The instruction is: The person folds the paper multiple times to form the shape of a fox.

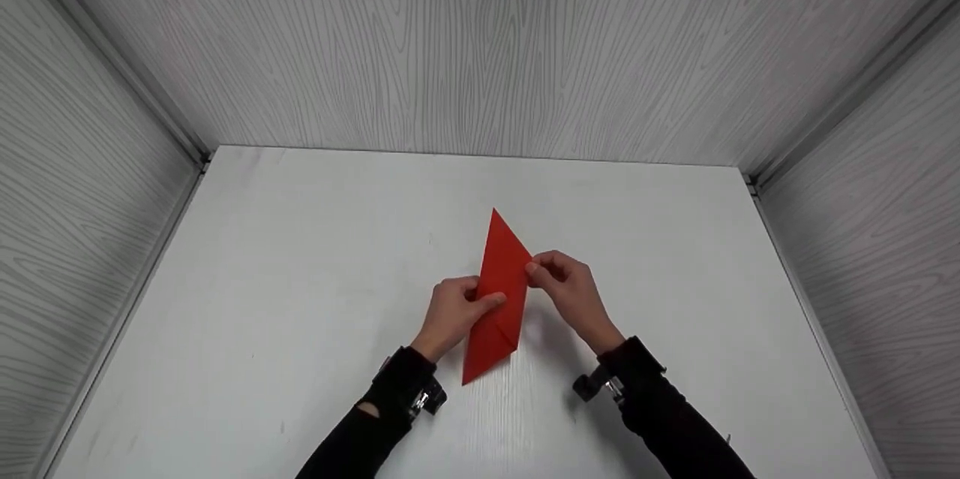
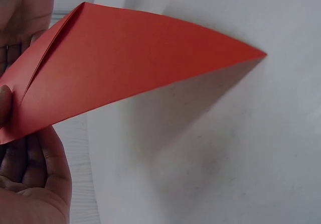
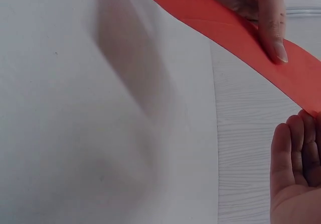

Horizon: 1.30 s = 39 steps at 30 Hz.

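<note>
A folded sheet of red paper [image 1: 504,257], shaped like a long slanted diamond, is held up off the white table. My left hand [image 1: 452,308] grips its left edge, thumb across the front and fingers behind. At the right corner my right hand [image 1: 568,287] pinches the edge between thumb and fingertips. In the left wrist view the red paper [image 2: 120,53] tapers to a sharp point, and a folded flap lies open a little along a slit. From the right wrist, the left thumb presses on the slightly bent red paper [image 3: 225,33], while the right hand [image 3: 298,169] is partly cut off.
The white tabletop [image 1: 337,224] lies under both hands, with the paper's shadow on it. Grey wood-grain panels stand at the back [image 1: 480,51], left [image 1: 82,164] and right [image 1: 877,201]. Both wrists wear black bands with small cameras.
</note>
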Each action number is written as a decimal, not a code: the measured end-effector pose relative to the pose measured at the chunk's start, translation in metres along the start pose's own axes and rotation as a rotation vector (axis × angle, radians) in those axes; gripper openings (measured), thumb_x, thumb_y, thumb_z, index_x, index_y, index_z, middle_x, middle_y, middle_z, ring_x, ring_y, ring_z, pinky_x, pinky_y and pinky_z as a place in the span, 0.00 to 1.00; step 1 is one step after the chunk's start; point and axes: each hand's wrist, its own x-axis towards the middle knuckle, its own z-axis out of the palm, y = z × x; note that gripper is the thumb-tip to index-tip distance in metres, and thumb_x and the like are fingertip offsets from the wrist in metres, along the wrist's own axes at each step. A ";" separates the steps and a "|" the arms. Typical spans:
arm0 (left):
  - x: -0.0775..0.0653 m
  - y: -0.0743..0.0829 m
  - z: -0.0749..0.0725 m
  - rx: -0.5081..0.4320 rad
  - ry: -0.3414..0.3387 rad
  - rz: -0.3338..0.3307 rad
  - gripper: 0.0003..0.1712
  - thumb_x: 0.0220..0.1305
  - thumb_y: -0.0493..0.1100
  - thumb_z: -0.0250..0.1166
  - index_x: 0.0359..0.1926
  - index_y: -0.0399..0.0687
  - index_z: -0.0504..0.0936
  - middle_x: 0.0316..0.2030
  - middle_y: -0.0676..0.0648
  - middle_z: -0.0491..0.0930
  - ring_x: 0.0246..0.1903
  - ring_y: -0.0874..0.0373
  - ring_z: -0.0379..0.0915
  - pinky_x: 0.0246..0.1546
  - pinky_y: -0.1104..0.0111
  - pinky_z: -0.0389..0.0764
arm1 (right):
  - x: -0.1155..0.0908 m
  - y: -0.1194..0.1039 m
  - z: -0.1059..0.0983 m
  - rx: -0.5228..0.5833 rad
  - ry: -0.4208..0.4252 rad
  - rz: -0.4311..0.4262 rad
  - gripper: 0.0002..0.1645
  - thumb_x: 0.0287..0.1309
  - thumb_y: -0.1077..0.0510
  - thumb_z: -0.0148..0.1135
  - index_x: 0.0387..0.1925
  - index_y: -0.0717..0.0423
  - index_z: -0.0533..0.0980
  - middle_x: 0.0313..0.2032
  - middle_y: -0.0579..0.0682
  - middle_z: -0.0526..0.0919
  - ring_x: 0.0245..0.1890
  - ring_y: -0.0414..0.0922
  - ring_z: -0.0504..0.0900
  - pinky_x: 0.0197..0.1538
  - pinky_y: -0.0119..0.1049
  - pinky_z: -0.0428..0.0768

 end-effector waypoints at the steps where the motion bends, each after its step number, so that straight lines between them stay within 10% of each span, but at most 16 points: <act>1: 0.000 0.001 0.000 -0.007 -0.010 -0.003 0.14 0.69 0.47 0.71 0.46 0.41 0.88 0.34 0.49 0.87 0.34 0.56 0.82 0.38 0.65 0.84 | 0.000 -0.001 -0.001 -0.003 0.003 -0.004 0.09 0.72 0.56 0.64 0.44 0.57 0.84 0.36 0.53 0.86 0.42 0.56 0.85 0.54 0.55 0.83; 11: 0.005 0.021 0.007 -0.222 -0.006 -0.056 0.18 0.68 0.50 0.70 0.48 0.40 0.87 0.39 0.46 0.87 0.40 0.53 0.83 0.42 0.63 0.83 | 0.004 -0.021 -0.006 -0.047 0.053 -0.065 0.08 0.71 0.57 0.65 0.41 0.58 0.85 0.36 0.52 0.86 0.41 0.50 0.84 0.49 0.41 0.83; 39: 0.008 0.030 0.013 -0.240 0.161 -0.049 0.18 0.67 0.53 0.72 0.42 0.40 0.90 0.33 0.46 0.88 0.35 0.52 0.83 0.35 0.64 0.84 | -0.006 -0.012 0.001 -0.103 0.007 -0.059 0.09 0.70 0.54 0.67 0.41 0.55 0.85 0.35 0.49 0.87 0.39 0.52 0.84 0.42 0.35 0.81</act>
